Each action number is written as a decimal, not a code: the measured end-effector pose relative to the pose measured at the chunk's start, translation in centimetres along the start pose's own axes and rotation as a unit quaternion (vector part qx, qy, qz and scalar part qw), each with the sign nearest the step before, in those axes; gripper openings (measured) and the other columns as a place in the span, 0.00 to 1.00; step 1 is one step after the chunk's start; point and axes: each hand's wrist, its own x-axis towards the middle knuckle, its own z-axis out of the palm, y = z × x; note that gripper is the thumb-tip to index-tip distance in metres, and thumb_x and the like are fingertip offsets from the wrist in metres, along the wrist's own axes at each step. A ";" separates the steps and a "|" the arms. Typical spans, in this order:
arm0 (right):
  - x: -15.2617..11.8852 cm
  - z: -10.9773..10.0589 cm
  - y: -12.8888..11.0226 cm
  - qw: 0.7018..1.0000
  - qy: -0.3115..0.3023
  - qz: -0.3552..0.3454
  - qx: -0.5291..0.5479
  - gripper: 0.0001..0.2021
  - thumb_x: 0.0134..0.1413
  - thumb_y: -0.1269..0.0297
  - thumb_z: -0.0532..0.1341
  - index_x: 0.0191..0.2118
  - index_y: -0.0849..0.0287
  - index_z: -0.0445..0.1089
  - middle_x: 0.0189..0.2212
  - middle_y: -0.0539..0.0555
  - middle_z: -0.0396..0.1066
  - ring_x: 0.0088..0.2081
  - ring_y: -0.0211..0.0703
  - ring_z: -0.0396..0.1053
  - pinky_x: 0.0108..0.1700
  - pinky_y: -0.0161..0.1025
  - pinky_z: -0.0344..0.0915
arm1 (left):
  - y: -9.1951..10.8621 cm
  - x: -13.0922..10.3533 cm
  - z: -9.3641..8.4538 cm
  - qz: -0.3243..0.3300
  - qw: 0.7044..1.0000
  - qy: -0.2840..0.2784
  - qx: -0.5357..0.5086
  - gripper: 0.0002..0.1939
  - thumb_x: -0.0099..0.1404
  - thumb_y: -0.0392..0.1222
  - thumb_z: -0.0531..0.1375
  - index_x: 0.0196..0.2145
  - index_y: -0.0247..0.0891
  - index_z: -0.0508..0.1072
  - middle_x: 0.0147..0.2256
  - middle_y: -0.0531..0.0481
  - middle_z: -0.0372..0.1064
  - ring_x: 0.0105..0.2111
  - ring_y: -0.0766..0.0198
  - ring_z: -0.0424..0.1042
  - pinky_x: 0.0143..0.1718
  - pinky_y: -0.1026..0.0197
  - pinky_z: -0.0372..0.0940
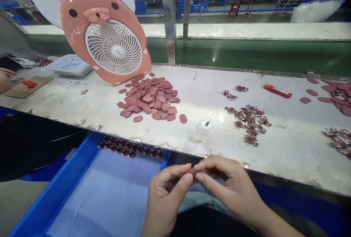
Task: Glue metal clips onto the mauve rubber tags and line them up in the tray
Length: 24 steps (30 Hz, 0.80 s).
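Note:
Between the fingertips of my left hand (168, 193) and my right hand (230, 185) is a small dusty-red oval piece (193, 174). Both hands pinch it just in front of the bench edge, and the fingers cover much of it. A small translucent bottle with a needle tip (202, 131) stands on the bench beyond my hands. Left of it lies a heap of similar flat oval pieces (153, 98), some with small holes. To the right is a loose cluster of small brown-and-white parts (249, 120).
A pink pig-shaped fan (109, 32) stands behind the heap. A red tube-like packet (277, 90) and more ovals (340, 90) lie to the right. Below left, a blue tray (109, 193) holds rows of dark red pieces (131, 147). Another person's hand (6, 79) is at far left.

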 end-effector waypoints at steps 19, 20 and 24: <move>4.2 -2.1 3.8 0.929 0.168 -0.052 -0.326 0.33 0.59 0.39 0.62 0.58 0.61 0.62 0.49 0.61 0.64 0.49 0.57 0.63 0.49 0.50 0.63 | -4.8 0.9 -1.7 -0.176 0.877 -0.309 -0.323 0.15 0.54 0.45 0.71 0.37 0.34 0.77 0.33 0.47 0.80 0.28 0.69 0.78 0.19 0.76 0.67; 4.6 -1.9 4.0 0.928 0.155 -0.052 -0.334 0.28 0.62 0.40 0.60 0.55 0.60 0.65 0.48 0.60 0.65 0.49 0.57 0.63 0.50 0.51 0.62 | -4.5 0.9 -1.6 -0.167 0.879 -0.303 -0.327 0.15 0.56 0.44 0.70 0.39 0.35 0.77 0.34 0.48 0.80 0.29 0.70 0.78 0.21 0.76 0.68; 4.2 -1.6 3.2 0.928 0.139 -0.052 -0.342 0.17 0.68 0.50 0.53 0.51 0.58 0.62 0.43 0.56 0.66 0.43 0.51 0.67 0.43 0.46 0.65 | -3.0 0.6 -1.2 -0.129 0.898 -0.256 -0.336 0.15 0.60 0.45 0.67 0.44 0.39 0.77 0.35 0.50 0.80 0.30 0.72 0.78 0.24 0.76 0.70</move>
